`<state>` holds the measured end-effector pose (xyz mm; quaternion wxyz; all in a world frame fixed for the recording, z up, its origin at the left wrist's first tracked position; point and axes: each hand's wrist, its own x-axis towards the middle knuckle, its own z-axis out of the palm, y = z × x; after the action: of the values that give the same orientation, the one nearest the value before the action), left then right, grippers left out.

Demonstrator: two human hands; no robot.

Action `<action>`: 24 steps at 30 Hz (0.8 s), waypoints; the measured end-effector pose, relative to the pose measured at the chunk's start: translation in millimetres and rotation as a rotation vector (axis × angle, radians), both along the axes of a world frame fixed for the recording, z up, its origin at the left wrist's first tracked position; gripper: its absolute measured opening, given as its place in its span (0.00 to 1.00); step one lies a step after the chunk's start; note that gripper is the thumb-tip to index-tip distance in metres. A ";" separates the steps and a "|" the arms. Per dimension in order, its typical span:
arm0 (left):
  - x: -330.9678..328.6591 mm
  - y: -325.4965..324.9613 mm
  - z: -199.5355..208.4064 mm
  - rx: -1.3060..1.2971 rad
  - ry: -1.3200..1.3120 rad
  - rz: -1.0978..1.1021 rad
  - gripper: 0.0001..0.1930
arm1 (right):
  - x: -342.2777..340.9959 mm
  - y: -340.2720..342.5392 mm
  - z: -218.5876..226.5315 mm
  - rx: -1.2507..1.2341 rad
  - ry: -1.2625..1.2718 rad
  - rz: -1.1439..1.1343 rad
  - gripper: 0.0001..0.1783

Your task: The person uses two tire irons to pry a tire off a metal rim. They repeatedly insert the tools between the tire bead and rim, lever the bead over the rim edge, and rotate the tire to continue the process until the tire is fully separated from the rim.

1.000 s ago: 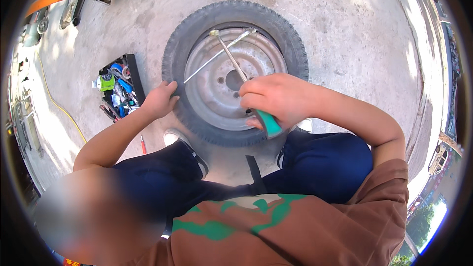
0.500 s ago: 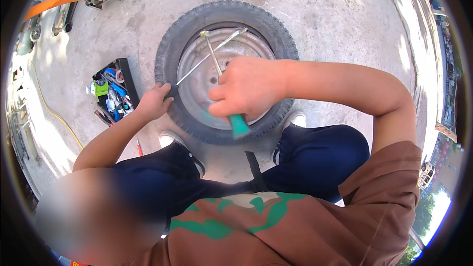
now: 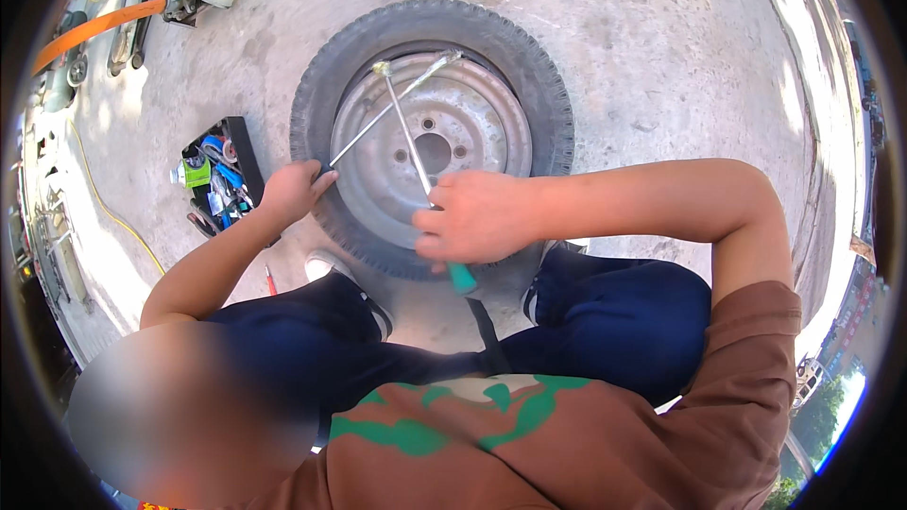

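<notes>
A black tyre (image 3: 312, 85) on a worn silver-grey steel rim (image 3: 364, 194) lies flat on the ground in front of me. My left hand (image 3: 295, 191), at the tyre's left side, is closed round the near end of a slim metal pry bar (image 3: 364, 128). The bar slants across the rim, and its far end lies by the tyre's inner edge at the top. Above the rim's near right part, my right hand (image 3: 477, 217) grips a hammer (image 3: 402, 118) with a thin metal shaft and green handle. Its small head is over the rim's upper left, beside the bar; contact cannot be made out.
A black toolbox (image 3: 248, 156) full of tools and tape stands left of the tyre. Near my left knee lies a red-handled tool (image 3: 270, 280). A yellow cord (image 3: 118, 217) runs along the left. Farther off is a jack with an orange handle (image 3: 99, 33).
My right hand has drawn nearer to my body with the hammer, uncovering the rim's centre hole. The hammer's head has shifted slightly left. My left hand stays on the bar.
</notes>
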<state>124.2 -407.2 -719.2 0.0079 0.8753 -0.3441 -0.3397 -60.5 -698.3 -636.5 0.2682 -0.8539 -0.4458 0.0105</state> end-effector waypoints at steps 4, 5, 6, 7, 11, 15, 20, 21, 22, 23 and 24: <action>10.2 32.3 -35.5 -0.186 0.054 0.029 0.24 | 74.1 16.7 48.6 0.142 0.018 -0.136 0.19; 9.2 23.2 -29.1 -0.151 0.062 0.035 0.25 | 90.3 -0.7 58.4 0.316 -0.019 -0.257 0.18; 3.5 -8.7 -6.1 0.029 0.038 0.030 0.26 | 105.1 -25.5 61.1 0.392 -0.005 -0.400 0.15; 4.4 -2.9 -6.3 0.020 0.042 0.047 0.27 | 120.3 -48.5 56.8 0.649 0.126 -0.513 0.15; 13.5 -6.0 -9.6 0.045 0.180 0.138 0.29 | 84.7 -160.4 39.0 1.017 0.811 -0.753 0.10; 9.3 -13.7 1.3 0.065 0.208 0.180 0.29 | -2.1 -150.4 13.6 0.982 0.685 -0.706 0.11; 11.0 -10.8 -4.5 0.106 0.140 0.138 0.29 | -44.1 -65.8 14.5 0.178 0.185 -0.268 0.17; 11.8 -14.7 -4.6 0.110 0.149 0.143 0.29 | -41.8 -51.7 11.1 0.096 0.103 -0.174 0.13; 11.5 -17.1 -3.1 0.120 0.158 0.152 0.29 | -32.9 -38.4 18.0 -0.046 0.120 -0.072 0.11; 10.8 -16.0 0.7 0.134 0.164 0.166 0.29 | -20.4 -23.7 25.9 -0.184 0.132 0.036 0.10; 10.0 -13.1 3.2 0.146 0.154 0.170 0.28 | -5.7 -4.7 27.8 -0.171 0.159 0.084 0.10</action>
<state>134.1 -420.3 -716.0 -0.0005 0.8709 -0.2413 -0.4282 -66.2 -703.0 -608.6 0.2282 -0.8507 -0.4561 0.1272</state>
